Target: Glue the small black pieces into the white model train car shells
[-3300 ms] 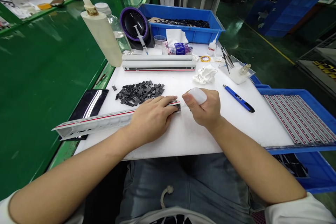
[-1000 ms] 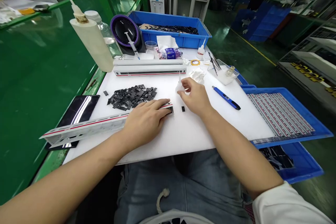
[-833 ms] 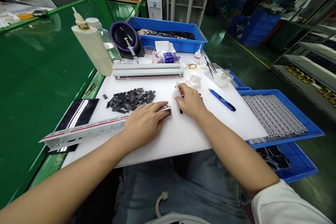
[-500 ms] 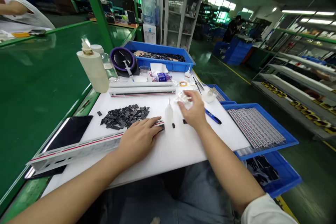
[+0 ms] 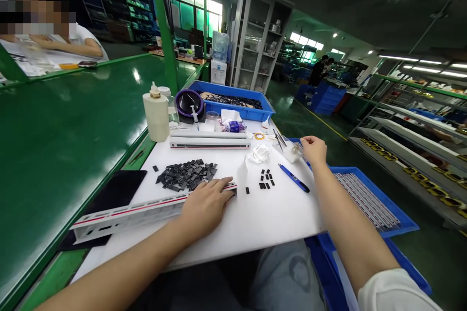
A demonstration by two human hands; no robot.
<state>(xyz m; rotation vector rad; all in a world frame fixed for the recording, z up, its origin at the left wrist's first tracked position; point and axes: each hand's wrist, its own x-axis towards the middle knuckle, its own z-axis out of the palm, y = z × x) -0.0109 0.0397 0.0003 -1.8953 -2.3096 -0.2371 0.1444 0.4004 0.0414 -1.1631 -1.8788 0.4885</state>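
Observation:
My left hand [image 5: 208, 206] is closed around the right end of a long white train-car shell [image 5: 134, 211] with a red stripe, which lies slanted across the table's left front. At the table's right edge my right hand [image 5: 314, 150] has its thumb and fingers pinched together, beside a small clear jar [image 5: 293, 152]. Whatever is in that pinch is too small to make out. Between the hands stand a white squeeze bottle [image 5: 242, 172] and several small black pieces [image 5: 266, 179]. Behind the left hand is a pile of black pieces [image 5: 187, 175].
Crumpled tissue [image 5: 260, 154] and a blue pen [image 5: 294, 178] lie on the white tabletop [image 5: 270, 223]. Another train-car shell [image 5: 209, 142] is farther back, before a blue bin [image 5: 233, 107]. A cream bottle [image 5: 156, 116] stands left. A blue tray of striped parts [image 5: 365, 199] sits right.
My right hand has moved from the crumpled tissue rightward to the jar, uncovering several black pieces. My left hand still holds the shell. The whole view has shifted.

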